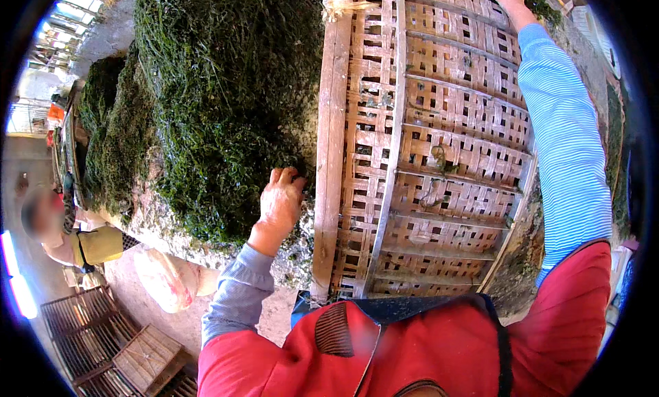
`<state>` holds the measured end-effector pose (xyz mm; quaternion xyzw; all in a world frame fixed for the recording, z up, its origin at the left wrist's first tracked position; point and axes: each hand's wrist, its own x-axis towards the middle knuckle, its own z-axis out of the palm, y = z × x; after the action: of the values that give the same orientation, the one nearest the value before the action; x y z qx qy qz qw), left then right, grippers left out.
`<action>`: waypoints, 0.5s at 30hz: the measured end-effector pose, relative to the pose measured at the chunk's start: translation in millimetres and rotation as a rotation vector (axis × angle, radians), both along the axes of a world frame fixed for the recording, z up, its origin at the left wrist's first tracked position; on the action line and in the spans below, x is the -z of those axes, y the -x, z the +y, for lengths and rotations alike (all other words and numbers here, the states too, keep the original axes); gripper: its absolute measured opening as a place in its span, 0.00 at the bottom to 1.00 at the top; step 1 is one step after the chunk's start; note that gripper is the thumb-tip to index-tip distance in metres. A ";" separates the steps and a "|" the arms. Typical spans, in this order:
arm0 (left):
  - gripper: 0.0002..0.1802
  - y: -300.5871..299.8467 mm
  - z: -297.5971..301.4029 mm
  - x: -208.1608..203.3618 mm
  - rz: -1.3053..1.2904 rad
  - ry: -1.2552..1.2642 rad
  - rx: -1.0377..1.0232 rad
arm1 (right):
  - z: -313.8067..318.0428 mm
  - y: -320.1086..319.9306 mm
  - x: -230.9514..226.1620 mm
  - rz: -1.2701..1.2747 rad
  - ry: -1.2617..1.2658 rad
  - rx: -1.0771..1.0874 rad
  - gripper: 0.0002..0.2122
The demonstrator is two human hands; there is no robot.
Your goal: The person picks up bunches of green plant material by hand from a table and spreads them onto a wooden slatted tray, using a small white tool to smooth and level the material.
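Dk grn weed heap (213,122) (stringy, glistening) just L of tan woven rack (460,198) w/ cross slats, sm gaps.

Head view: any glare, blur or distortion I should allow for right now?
Head view: fisheye distortion bows the slatted, brown woven-strip panel; at far left, a glowing white slanted strip is blown out; a blurred patch partly covers another person there; the bare left hand is fairly clear at the shadowed, dark green stringy mound; the bare right hand is cut off by the top edge.
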<state>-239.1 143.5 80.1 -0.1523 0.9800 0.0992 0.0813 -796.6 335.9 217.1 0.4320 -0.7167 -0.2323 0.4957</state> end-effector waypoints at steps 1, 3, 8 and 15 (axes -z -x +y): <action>0.24 -1.2 4.2 2.0 -0.007 0.034 -0.023 | 0.7 -3.0 -0.8 -0.005 0.009 0.027 0.07; 0.26 7.8 3.4 -2.8 0.052 0.210 0.019 | 2.1 -6.6 -1.7 -0.031 0.089 0.053 0.08; 0.24 35.4 -46.5 27.6 0.077 0.060 0.147 | 5.1 -19.7 -9.1 -0.330 0.276 0.003 0.11; 0.18 55.3 -102.4 -69.3 0.423 -0.451 -0.198 | -19.6 -54.1 -26.4 -0.888 0.577 0.216 0.21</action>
<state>-294.3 41.1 149.4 -0.2009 0.9089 0.3509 -0.1022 -742.5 316.3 243.4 0.2587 -0.9324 0.1293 0.2167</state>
